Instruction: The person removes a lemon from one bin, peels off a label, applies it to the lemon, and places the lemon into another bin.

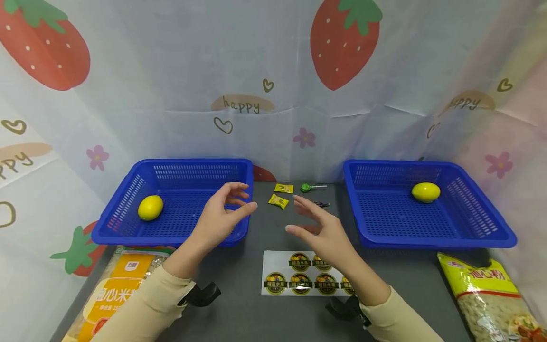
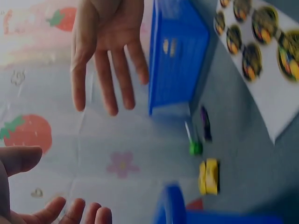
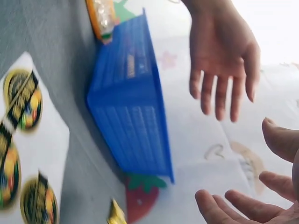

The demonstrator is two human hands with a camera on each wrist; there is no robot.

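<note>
At the lower left of the head view lies an orange-labelled bag (image 1: pixel 111 294), just below a blue basket (image 1: pixel 194 162) that has a yellow lemon (image 1: pixel 150 208) in its left half. The left hand (image 1: pixel 222 212), left of centre, overlaps that basket's right side in the frame, fingers loosely bent and thumb apart. Near the middle, between the hands, two yellow-wrapped candies (image 1: pixel 278 201) lie on the grey table (image 1: pixel 239 304), above a white sticker sheet (image 1: pixel 273 261). Right of the candies are a green lollipop (image 1: pixel 306 188) and a small purple item (partly hidden by the fingers). The right hand (image 1: pixel 318 225) hangs there, fingers relaxed, thumb parted, palm facing the other. Further right, a second basket (image 1: pixel 401 164) holds another lemon (image 1: pixel 426 192); a yellow-topped bag (image 1: pixel 491 299) lies at lower right.
</note>
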